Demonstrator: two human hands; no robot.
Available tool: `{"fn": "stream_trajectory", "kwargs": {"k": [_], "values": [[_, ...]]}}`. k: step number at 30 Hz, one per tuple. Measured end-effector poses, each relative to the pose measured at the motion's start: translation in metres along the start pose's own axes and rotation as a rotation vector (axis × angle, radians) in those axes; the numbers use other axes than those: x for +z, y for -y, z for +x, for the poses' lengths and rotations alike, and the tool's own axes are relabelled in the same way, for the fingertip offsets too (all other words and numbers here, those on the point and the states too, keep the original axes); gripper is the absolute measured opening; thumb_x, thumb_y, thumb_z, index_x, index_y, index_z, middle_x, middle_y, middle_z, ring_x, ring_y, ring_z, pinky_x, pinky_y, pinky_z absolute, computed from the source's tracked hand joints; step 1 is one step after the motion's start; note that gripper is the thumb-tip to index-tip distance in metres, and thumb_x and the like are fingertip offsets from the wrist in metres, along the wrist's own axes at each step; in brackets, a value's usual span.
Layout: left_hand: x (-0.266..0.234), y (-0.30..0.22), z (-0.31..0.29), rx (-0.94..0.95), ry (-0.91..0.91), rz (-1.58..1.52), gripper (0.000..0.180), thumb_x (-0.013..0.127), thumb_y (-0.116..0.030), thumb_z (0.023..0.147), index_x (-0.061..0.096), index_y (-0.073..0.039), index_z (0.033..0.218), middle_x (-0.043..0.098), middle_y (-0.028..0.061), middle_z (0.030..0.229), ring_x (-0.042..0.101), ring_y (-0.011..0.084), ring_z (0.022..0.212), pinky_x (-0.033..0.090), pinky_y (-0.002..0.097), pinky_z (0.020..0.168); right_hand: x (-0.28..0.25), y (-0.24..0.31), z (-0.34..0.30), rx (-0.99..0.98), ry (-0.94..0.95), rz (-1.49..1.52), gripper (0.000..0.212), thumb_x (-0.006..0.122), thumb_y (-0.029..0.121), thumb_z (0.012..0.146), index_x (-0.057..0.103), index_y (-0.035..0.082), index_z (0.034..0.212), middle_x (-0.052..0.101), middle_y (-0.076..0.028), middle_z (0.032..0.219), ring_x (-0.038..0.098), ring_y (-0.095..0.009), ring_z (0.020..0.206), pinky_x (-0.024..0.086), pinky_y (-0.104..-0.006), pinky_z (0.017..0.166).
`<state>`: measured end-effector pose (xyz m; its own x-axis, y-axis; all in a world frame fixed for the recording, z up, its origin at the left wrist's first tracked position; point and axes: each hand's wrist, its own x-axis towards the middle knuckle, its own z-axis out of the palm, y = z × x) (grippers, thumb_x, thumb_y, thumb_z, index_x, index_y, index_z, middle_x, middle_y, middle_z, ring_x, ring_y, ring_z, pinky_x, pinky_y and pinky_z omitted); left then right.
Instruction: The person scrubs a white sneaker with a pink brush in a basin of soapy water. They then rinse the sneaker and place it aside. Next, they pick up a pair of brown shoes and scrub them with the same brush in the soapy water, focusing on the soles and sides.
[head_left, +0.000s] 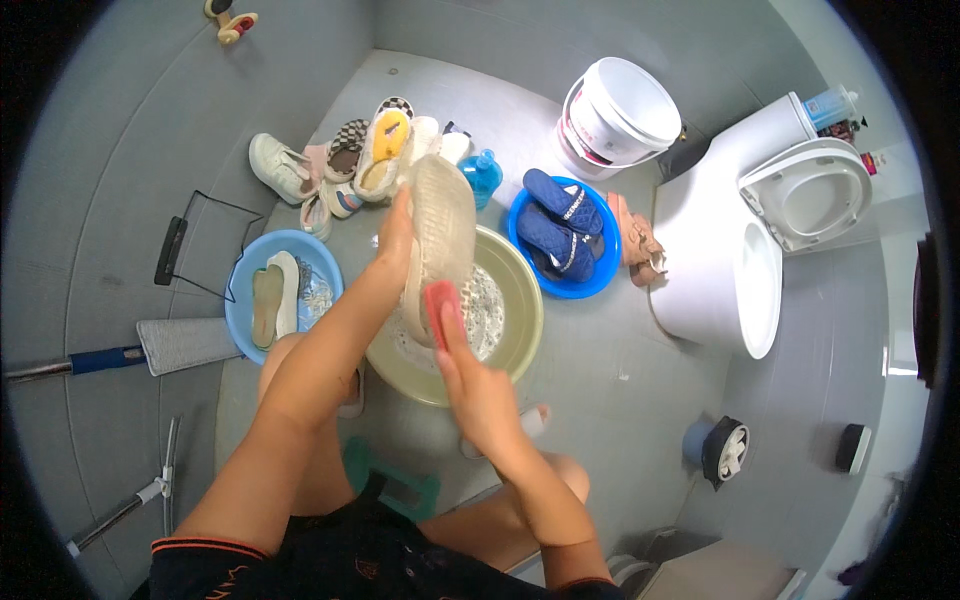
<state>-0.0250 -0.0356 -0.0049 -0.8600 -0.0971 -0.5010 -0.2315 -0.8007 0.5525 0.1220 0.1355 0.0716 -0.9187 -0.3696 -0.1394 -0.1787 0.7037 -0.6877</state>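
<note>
My left hand (398,235) grips a beige shoe (443,215) along its left edge, and the shoe's ribbed sole faces up. It is held over an olive-green basin (522,352) with foamy water inside. In my right hand (480,395) is a pink scrubbing brush (438,300), at the shoe's lower end. Its bristles point toward the sole's edge, and the fingers wrap around its handle. Part of my left hand's fingers is hidden behind the shoe.
Left of the basin stands a light-blue basin (234,300) with a shoe and insole. Several shoes (285,170) lie at the back, near a blue bottle (482,180). Blue slippers (560,225) fill another basin (568,291). A white bucket (618,115) and toilet (705,240) stand right.
</note>
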Motion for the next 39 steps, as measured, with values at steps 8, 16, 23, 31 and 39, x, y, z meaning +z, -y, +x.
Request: {"fn": "stream_trajectory", "kwargs": {"k": [8,16,23,31,39], "values": [[0.003,0.045,-0.013,-0.026,0.027,0.107,0.059,0.039,-0.049,0.096,0.052,0.000,0.128,0.061,0.0157,0.117,0.065,0.0256,0.095,0.053,0.0357,0.085,-0.012,-0.016,0.033,0.074,-0.136,-0.105,0.056,0.049,0.032,0.095,0.027,0.031,0.147,0.061,-0.021,0.061,0.061,-0.040,0.053,0.048,-0.0495,0.050],[0.017,0.000,-0.014,-0.011,-0.030,-0.041,0.067,0.033,-0.054,0.096,0.043,0.000,0.134,0.058,0.0194,0.120,0.063,0.0293,0.099,0.053,0.0422,0.086,-0.004,-0.002,0.009,0.014,-0.048,-0.090,0.056,0.050,0.032,0.095,0.029,0.031,0.147,0.059,-0.020,0.057,0.061,-0.039,0.052,0.048,-0.0508,0.050],[-0.005,0.040,0.009,0.088,-0.126,0.199,0.067,0.039,-0.055,0.095,0.052,0.002,0.127,0.059,0.0159,0.119,0.059,0.0236,0.103,0.045,0.0349,0.092,-0.013,-0.011,0.027,0.065,-0.096,-0.108,0.055,0.048,0.032,0.096,0.027,0.031,0.147,0.060,-0.021,0.057,0.061,-0.041,0.053,0.048,-0.0524,0.050],[0.011,0.011,-0.018,0.086,-0.021,0.033,0.066,0.036,-0.056,0.095,0.049,0.000,0.129,0.062,0.0154,0.114,0.063,0.0241,0.100,0.051,0.0346,0.089,-0.002,-0.021,0.021,0.012,-0.041,-0.144,0.054,0.048,0.033,0.096,0.029,0.031,0.146,0.061,-0.023,0.062,0.061,-0.044,0.056,0.047,-0.0539,0.052],[-0.009,0.007,0.012,0.016,0.074,-0.088,0.064,0.036,-0.054,0.095,0.048,-0.001,0.130,0.062,0.0161,0.114,0.065,0.0256,0.095,0.054,0.0376,0.083,-0.006,-0.016,0.019,0.069,-0.071,-0.021,0.054,0.050,0.032,0.095,0.032,0.030,0.145,0.062,-0.026,0.071,0.062,-0.045,0.064,0.049,-0.0523,0.059]]}}
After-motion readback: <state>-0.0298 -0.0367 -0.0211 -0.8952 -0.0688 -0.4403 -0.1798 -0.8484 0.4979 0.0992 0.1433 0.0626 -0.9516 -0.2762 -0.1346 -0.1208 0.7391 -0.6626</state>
